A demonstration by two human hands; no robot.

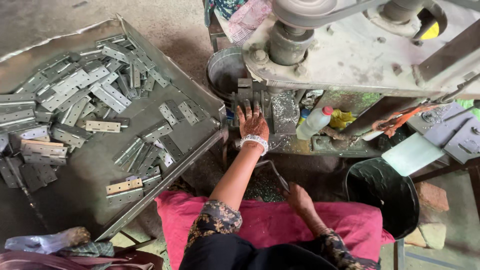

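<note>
Workshop floor, grey concrete, seen from above. At 9 o'clock a large sheet-metal tray (190, 92) holds a loose heap of steel hinges (80, 90), most grey, two or three brass-toned near its lower edge. At 12 to 2 o'clock stands a heavy, grimy press machine (350, 55) with a belt pulley on top.

Left hand (253, 122), patterned with dark dye and wearing a white beaded bracelet, reaches to 12 o'clock and lies with fingers spread flat on the metal jig (248, 97) under the machine head; not clenched, and whether a hinge sits under the fingertips cannot be told.

Right hand (299, 197), at 5 o'clock from the left one, is closed around the end of a thin metal lever (274, 172) that slants up toward the machine.

Just right of the jig: a white plastic bottle (314, 122) with red cap, tilted, beside a yellow rag. A black bucket (382, 195) sits at 4 o'clock; a grey metal pail (222, 70) behind the jig at 11 o'clock. Pink cloth (270, 220) covers the lap at 6 o'clock.
</note>
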